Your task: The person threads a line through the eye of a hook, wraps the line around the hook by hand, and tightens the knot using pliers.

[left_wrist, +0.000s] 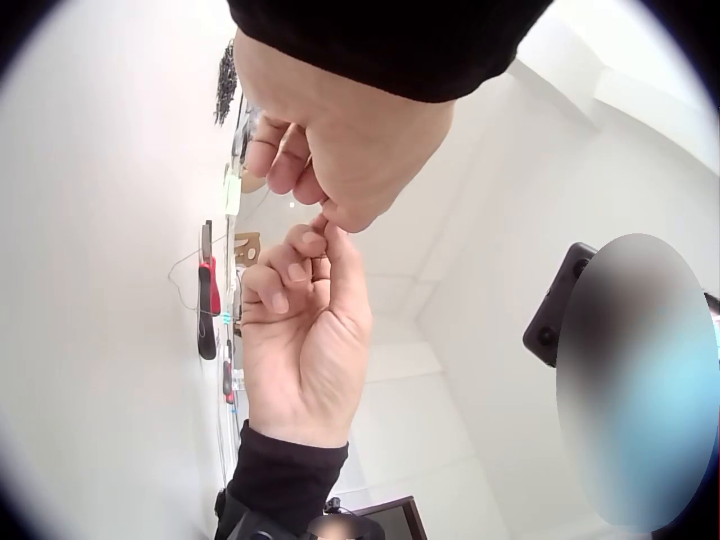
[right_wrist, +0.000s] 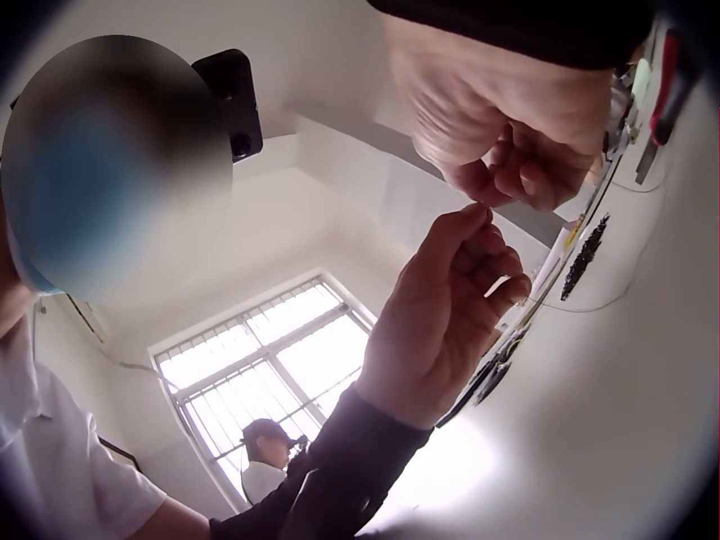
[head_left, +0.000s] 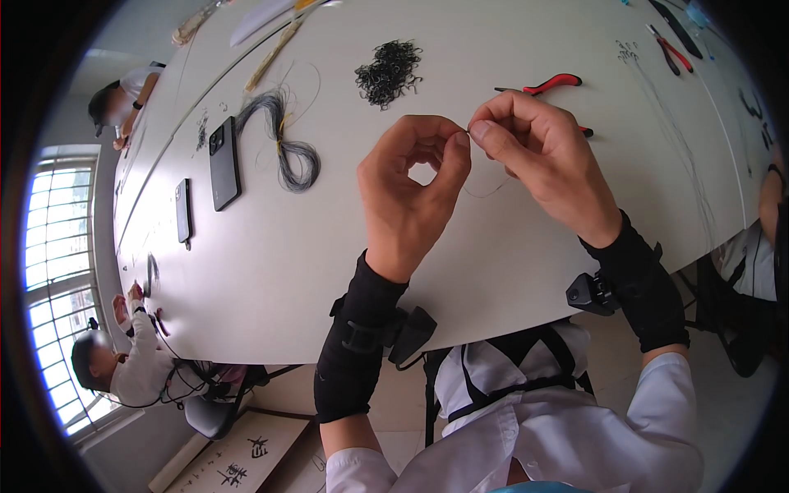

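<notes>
Both hands meet at the fingertips above the table. The left hand pinches between thumb and forefinger at a small dark piece, too small to make out clearly. Thumb and forefinger of the right hand close at the same spot, on a thin line that loops below the hands. In the left wrist view the right hand faces the left hand, tips touching. The right wrist view has the left hand below the right hand. Fingers hide most of the held piece.
Beyond the hands lie a pile of black hooks and red-handled pliers, partly behind the right hand. To the left are a bundle of grey line and two phones. More pliers lie far right. Other people sit around the table.
</notes>
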`<state>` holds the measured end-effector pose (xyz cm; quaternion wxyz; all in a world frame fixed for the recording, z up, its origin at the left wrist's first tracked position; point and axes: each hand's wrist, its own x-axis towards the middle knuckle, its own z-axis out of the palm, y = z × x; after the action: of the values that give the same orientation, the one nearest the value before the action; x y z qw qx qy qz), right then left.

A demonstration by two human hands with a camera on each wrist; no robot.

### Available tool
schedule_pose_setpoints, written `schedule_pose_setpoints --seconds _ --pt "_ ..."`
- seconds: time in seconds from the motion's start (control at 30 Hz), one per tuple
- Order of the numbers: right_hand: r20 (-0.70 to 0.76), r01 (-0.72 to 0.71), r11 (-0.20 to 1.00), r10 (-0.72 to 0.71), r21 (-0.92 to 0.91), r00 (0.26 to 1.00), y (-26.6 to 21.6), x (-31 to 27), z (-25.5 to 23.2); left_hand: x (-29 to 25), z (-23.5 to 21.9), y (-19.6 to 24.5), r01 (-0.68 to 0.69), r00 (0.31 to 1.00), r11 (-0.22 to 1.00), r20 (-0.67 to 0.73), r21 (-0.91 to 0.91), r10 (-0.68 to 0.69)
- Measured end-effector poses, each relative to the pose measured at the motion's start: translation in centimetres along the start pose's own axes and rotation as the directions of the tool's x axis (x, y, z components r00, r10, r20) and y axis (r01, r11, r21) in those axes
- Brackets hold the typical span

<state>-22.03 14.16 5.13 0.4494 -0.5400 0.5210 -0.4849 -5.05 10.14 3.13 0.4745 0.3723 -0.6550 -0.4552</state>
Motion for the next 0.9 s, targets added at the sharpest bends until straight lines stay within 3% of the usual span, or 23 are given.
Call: schedule_pose_setpoints --seconds 0.33,0.53,0.6,0.63,0.7,0.8,0.9 --pt "0.004 0.045 0.998 -0.045 -0.049 0.999 0.9 0.1 -0.1 0.8 -0.7 0.2 -0.259 0.966 0.926 0.079 0.275 0.247" --pt "0.044 -0.018 0.999 0.02 -0.038 0.999 0.5 0.2 -0.5 0.7 -1.0 0.1 -0.189 0.981 0.945 0.095 0.268 0.17" --pt "0.043 -0.068 0.998 0.068 0.002 0.997 0.2 0.1 -0.4 0.6 -1.0 0.3 -0.005 0.998 0.997 0.059 0.081 0.0" --pt "0.032 0.011 1.0 -0.011 0.004 0.999 0.6 0.1 -0.1 0.5 -1.0 0.4 0.087 0.995 0.996 0.054 -0.016 -0.087" --pt "0.008 0.169 0.986 -0.169 0.005 0.986 1.7 0.3 0.8 0.5 -1.2 -0.1 0.086 0.994 0.984 0.077 -0.154 -0.075" --pt "0.194 -0.076 0.924 0.002 0.375 0.981 0.9 -0.4 1.7 0.5 -1.4 0.1 0.168 0.984 0.947 0.102 -0.275 -0.145" --pt "0.334 -0.233 0.909 0.112 0.345 0.936 0.9 -0.3 0.9 0.5 -1.8 -0.1 0.267 0.963 0.89 0.125 -0.37 -0.237"
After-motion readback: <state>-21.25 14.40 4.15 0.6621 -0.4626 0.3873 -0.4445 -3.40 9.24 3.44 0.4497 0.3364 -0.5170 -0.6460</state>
